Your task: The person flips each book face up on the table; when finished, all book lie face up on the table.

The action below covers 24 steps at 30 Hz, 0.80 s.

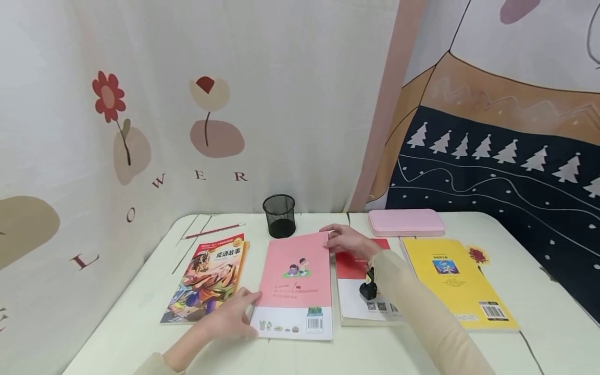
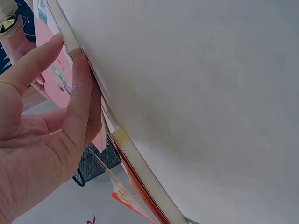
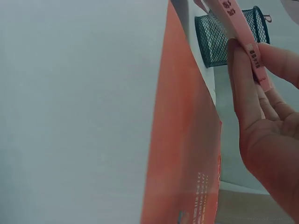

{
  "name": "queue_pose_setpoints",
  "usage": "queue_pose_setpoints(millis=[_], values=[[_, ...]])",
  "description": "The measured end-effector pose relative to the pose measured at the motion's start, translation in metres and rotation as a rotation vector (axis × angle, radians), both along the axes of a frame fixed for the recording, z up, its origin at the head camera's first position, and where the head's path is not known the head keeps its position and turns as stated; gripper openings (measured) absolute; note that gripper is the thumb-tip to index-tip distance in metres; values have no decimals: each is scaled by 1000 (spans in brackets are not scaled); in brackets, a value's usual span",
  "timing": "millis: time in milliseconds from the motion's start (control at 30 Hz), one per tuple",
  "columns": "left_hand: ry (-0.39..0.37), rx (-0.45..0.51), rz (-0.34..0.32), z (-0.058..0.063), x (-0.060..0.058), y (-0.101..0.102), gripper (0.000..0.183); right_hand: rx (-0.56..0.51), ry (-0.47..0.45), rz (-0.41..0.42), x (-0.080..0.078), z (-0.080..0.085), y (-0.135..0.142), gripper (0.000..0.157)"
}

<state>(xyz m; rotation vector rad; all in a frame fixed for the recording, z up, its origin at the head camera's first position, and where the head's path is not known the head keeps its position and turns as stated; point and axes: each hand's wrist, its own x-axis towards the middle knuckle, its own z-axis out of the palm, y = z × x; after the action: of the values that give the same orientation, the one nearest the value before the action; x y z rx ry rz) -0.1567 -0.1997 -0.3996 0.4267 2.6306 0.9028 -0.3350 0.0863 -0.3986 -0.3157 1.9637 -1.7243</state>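
A pink book (image 1: 276, 265) with a white lower band and two cartoon children on its cover lies in the middle of the table. My left hand (image 1: 229, 315) holds its lower left edge; in the left wrist view, the fingertips are against the page edges. At the upper right corner, my right hand (image 1: 348, 240) pinches the spine, with lettering showing between thumb and fingers in the right wrist view. Just right of it, partly under my right forearm, is a red and white book (image 1: 349, 291). A colourful illustrated book (image 1: 208, 281) lies left of the pink one, on top of an orange-edged book.
Behind the pink book stands a black mesh pen holder (image 1: 279, 216). A red pencil (image 1: 214, 230) lies at the back left. To the right are a yellow book (image 1: 452, 291) and, at the back, a pink pencil case (image 1: 407, 222). Printed curtains hang behind the table.
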Motion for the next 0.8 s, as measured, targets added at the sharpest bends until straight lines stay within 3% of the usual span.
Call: queue_pose_setpoints(millis=[167, 367, 600, 800], values=[[0, 23, 8, 0, -1, -1, 82, -68, 36, 27, 2, 4, 3, 41], [-45, 83, 63, -3, -2, 0, 93, -131, 44, 73, 6, 8, 7, 44], [-59, 180, 107, 2, 1, 1, 86, -171, 73, 80, 9, 9, 9, 44], [-126, 243, 78, 6, 2, -6, 81, -215, 91, 75, 10, 7, 11, 44]])
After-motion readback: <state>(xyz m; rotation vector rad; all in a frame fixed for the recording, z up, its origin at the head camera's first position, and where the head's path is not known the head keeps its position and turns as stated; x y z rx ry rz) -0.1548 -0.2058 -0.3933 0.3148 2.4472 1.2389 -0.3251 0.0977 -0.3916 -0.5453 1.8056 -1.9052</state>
